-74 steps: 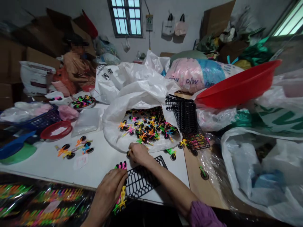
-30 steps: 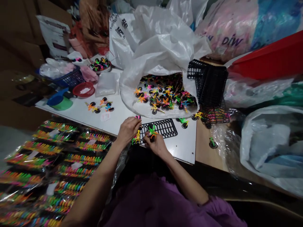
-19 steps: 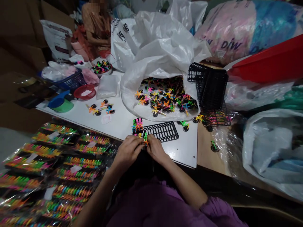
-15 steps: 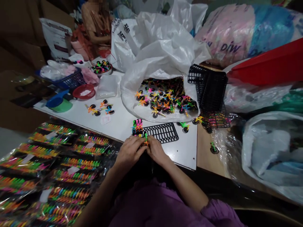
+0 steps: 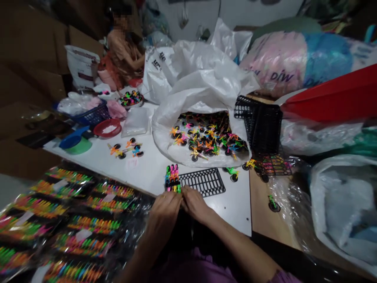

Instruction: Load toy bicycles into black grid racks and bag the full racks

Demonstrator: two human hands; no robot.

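Note:
A black plastic grid tray (image 5: 203,182) lies on the white table, its left end filled with several small bright toy bicycles (image 5: 172,173). At that end's near edge a green toy bicycle (image 5: 178,188) stands in the row, partly covered by my fingers. My left hand (image 5: 165,206) is closed over the near left corner, fingertips bent down onto the toy bicycle. Close against it, my right hand (image 5: 194,202) is closed too, its fingers at the same toy bicycle and the tray's near edge. Both sets of fingertips are partly hidden.
Behind the tray, a white sack (image 5: 160,135) lies open with many loose toy bicycles. Stacked black trays (image 5: 265,125) stand right of it. Packed trays (image 5: 91,224) in clear film lie at lower left. A red basket (image 5: 108,129) and a co-worker (image 5: 122,59) are further back.
The toy bicycle between my hands has gone down into the tray's row beside the others. My hands have drawn together over it. The view has tilted up a little.

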